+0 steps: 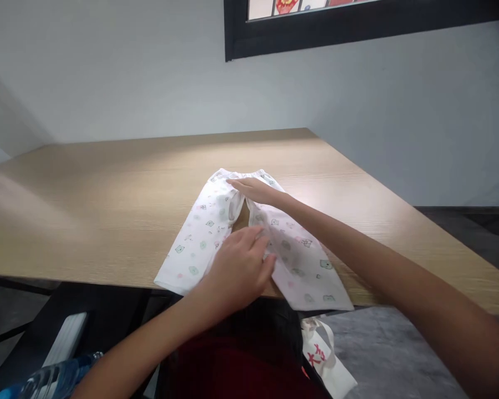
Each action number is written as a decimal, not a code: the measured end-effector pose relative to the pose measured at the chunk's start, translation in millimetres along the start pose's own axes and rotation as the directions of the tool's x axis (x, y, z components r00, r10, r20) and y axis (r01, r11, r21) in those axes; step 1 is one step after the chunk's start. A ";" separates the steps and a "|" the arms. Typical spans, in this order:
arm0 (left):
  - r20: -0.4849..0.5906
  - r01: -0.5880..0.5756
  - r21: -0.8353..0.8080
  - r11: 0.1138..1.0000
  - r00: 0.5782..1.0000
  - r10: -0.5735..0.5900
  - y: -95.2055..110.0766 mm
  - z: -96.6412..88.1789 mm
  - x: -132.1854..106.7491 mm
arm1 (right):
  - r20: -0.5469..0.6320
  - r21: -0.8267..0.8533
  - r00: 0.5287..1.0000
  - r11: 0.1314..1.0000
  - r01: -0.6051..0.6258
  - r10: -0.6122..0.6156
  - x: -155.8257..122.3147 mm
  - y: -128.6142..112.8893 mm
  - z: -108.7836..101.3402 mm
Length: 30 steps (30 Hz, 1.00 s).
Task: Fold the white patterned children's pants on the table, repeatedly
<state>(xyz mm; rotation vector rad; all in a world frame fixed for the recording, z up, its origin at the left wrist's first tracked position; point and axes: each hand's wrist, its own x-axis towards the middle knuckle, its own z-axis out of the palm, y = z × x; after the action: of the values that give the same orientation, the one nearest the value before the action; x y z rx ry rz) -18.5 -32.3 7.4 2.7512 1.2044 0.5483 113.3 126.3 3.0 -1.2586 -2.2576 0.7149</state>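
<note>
White child's trousers with small green, grey and pink animal prints lie spread on the table, elastic waistband away from me and leg openings towards me. The right trouser leg reaches slightly past the front edge. My right hand rests flat over the crotch just below the waistband, fingers stretched out to the left. My left hand is above the gap between the two legs, near the inner edge of the right leg. Its fingers are loosely curled and apart, a little blurred, with nothing visible in them.
The wooden table reaches back to a pale wall with a dark-framed window. Below the front edge, a plastic bottle lies at the left on a dark bench. A white bag with red characters is at the lower right.
</note>
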 end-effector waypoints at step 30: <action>-0.476 -0.011 -0.432 0.902 0.852 -0.217 52.6 32.9 -20.8 | -0.149 0.546 0.749 0.685 -0.482 0.646 -20.7 40.7 -50.6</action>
<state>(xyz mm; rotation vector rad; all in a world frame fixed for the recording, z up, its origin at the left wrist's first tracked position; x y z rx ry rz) 16.8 -81.4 -17.7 2.2125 1.1340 1.4171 179.8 137.5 12.9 -1.6813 -1.2687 1.0999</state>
